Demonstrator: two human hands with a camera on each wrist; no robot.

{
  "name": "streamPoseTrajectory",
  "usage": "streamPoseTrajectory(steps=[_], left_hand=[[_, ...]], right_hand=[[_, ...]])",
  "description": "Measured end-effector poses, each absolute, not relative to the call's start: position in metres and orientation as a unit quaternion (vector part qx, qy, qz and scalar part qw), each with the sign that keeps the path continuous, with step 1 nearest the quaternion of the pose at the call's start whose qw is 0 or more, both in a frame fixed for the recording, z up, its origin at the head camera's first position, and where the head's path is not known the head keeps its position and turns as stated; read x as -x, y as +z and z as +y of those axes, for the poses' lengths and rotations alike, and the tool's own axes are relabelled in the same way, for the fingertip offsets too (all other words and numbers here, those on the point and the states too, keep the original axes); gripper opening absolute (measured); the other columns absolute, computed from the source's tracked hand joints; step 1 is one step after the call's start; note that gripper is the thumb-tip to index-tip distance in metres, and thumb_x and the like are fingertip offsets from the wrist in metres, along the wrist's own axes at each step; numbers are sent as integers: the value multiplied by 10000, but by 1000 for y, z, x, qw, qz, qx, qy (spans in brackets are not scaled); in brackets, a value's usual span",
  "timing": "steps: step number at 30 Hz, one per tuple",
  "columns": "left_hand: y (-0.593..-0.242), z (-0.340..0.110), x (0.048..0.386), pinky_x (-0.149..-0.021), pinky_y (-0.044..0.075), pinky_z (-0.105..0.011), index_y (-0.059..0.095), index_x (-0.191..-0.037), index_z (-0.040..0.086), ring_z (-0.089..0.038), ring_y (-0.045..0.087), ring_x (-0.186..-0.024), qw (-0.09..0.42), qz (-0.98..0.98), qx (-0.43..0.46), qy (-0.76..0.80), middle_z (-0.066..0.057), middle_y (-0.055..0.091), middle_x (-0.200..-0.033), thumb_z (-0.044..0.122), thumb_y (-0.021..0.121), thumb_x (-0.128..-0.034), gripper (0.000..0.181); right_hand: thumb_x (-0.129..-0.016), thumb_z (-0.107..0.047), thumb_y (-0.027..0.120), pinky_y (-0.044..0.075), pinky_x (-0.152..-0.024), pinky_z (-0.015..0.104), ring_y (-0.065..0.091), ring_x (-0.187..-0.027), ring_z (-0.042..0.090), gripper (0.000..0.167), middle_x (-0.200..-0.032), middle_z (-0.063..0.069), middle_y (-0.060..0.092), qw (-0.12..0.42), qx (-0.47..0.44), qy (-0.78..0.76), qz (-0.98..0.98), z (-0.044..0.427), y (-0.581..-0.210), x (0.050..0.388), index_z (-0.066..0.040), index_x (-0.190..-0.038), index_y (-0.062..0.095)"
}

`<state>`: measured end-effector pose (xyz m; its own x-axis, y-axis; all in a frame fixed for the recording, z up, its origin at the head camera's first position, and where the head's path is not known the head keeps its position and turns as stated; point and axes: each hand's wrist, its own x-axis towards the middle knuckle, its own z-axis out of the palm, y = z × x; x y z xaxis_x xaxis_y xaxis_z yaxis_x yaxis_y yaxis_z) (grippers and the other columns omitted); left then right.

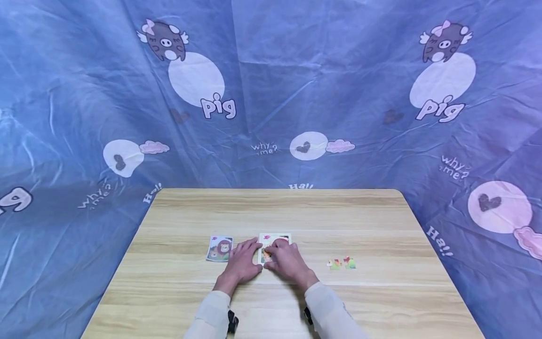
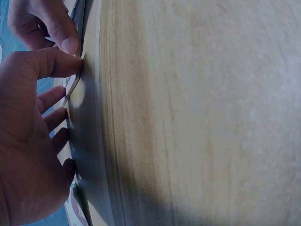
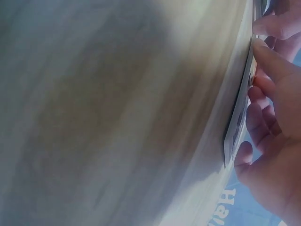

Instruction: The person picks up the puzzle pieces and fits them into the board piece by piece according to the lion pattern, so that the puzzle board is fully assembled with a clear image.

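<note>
Right now, a small puzzle board (image 1: 275, 234) lies on the wooden table (image 1: 271, 301), between the person's two hands. The left hand (image 1: 242, 260) is loose and spread out, not making a fist. Its fingertips rest by the board's left edge, and its thumb points at the near corner. The right hand (image 1: 288, 260) bends over the board and hides a lot of its picture. One fingertip of that hand is at an orange spot on the board. The head view can't tell if those fingers pinch a piece or just press, and the right wrist view doesn't settle it.

The head view looks down, so it shows a picture card (image 1: 220, 248) with a lion on it, just left of the left hand. It also shows two loose puzzle pieces, a nearer one (image 1: 334, 264) and a farther one (image 1: 350, 263), side by side to the right of the right hand. Neither wrist view shows those two.

The wrist views look from low down. The left one shows the two thumbs very close together, and a bit of the card past the little finger. The right one shows the board's thin side, lying flat by the right hand's fingers.

Beyond both hands hangs a blue cloth (image 1: 279, 94) with pigs on it. Pale sleeves (image 1: 330, 306) cover the arms.
</note>
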<state>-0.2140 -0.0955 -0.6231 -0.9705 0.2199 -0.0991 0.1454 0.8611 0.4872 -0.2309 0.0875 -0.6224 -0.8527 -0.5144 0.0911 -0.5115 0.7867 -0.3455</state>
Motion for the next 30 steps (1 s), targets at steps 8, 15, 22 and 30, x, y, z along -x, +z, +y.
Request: streamPoseTrajectory(steps=[8,15,22,30], left_hand=[[-622,-95,215,-1093,274,-586,530,-1355,176,-304,363,-1379,69,959,-90,258,-28,393,-1533,304,680,-739,647],[-623,-95,214,-1093,274,-578,536,-1354,176,-300,358,-1385,70,960,-91,256,-22,392,-1535,318,681,-748,638],[-622,-95,214,-1112,262,-569,524,-1365,188,-295,345,-1398,81,960,-89,254,-17,373,-1547,336,671,-760,641],[-623,-95,215,-1116,255,-578,517,-1374,187,-296,339,-1405,80,960,-93,252,-15,371,-1549,339,664,-762,648]], right_hand=[[-746,-431,786,421,-819,396,583,-1021,188,484,-1066,-18,642,67,241,-205,946,82,-617,240,-171,-1134,658],[-691,-375,815,466,-858,488,593,-984,205,469,-1020,-31,618,99,229,-210,945,75,-611,244,-167,-1078,651],[-664,-380,840,460,-872,485,582,-934,174,455,-980,-53,607,123,217,-210,945,75,-608,247,-184,-1023,640],[-639,-359,839,456,-822,430,563,-900,155,475,-949,-52,588,124,216,-211,945,73,-607,248,-162,-1020,635]])
